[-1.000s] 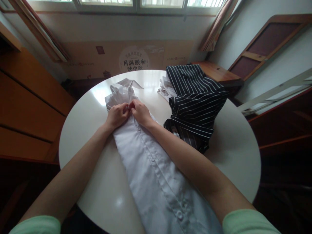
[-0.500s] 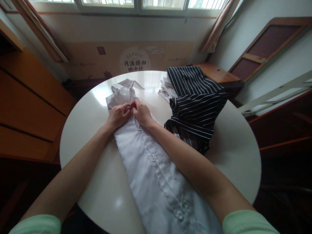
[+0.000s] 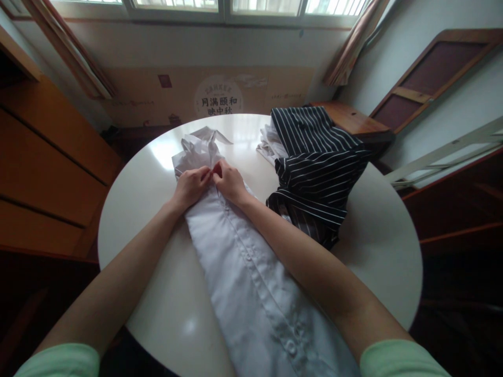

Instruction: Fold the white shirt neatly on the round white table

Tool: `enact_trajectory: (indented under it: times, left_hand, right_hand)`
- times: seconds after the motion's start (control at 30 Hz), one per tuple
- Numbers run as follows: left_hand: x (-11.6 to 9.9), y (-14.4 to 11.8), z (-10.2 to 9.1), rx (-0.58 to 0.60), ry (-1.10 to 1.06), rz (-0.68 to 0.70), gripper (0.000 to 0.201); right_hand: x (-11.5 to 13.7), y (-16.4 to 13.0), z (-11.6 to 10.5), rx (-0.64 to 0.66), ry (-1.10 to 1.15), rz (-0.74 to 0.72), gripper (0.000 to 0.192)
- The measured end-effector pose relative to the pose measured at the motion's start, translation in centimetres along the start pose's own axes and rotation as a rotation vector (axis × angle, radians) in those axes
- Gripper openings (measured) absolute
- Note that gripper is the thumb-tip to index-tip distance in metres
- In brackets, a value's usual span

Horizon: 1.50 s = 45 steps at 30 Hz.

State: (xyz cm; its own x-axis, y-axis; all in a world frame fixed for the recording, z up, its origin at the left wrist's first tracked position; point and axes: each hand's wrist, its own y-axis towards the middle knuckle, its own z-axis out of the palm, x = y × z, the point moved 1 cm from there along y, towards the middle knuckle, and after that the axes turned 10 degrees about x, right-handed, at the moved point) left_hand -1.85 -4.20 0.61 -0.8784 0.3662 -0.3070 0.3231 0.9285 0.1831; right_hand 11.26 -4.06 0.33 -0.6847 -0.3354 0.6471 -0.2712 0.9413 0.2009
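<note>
Little has changed since the earlier frames: both hands stay pinched together at the same spot on the shirt [image 3: 236, 262], and the whole view has only drifted slightly. The left hand [image 3: 191, 186] and the right hand [image 3: 229, 181] meet fingertip to fingertip at the button strip near the collar, each closed on a small fold of white cloth; a spot of red shows where the fingertips join, though what it is cannot be told.

The shirt is white and lies lengthwise on the round table [image 3: 373, 230], folded into a long narrow band with its button strip facing up. From the grip it runs back toward the person, between the forearms and over the near edge. Just beyond the grip its collar [image 3: 200, 144] sits crumpled and raised.

To the right of the grip, apart from the hands, a dark striped garment [image 3: 314, 162] lies heaped, touching the shirt's right edge, with some white cloth [image 3: 269, 146] under its far side.
</note>
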Motion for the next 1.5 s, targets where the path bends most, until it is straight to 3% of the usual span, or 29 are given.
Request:
enact_trajectory:
  times: [0.7,1.5]
  left_hand:
    - [0.07,-0.04,0.17,-0.073,-0.015,-0.045,0.031]
    - [-0.3,-0.31,-0.43,-0.004,-0.101,0.007,0.028]
  right_hand:
    - [0.29,-0.29,-0.03,0.073,-0.057,0.005,0.019]
    - [0.38,-0.39,-0.21,0.058,-0.056,0.007,0.021]
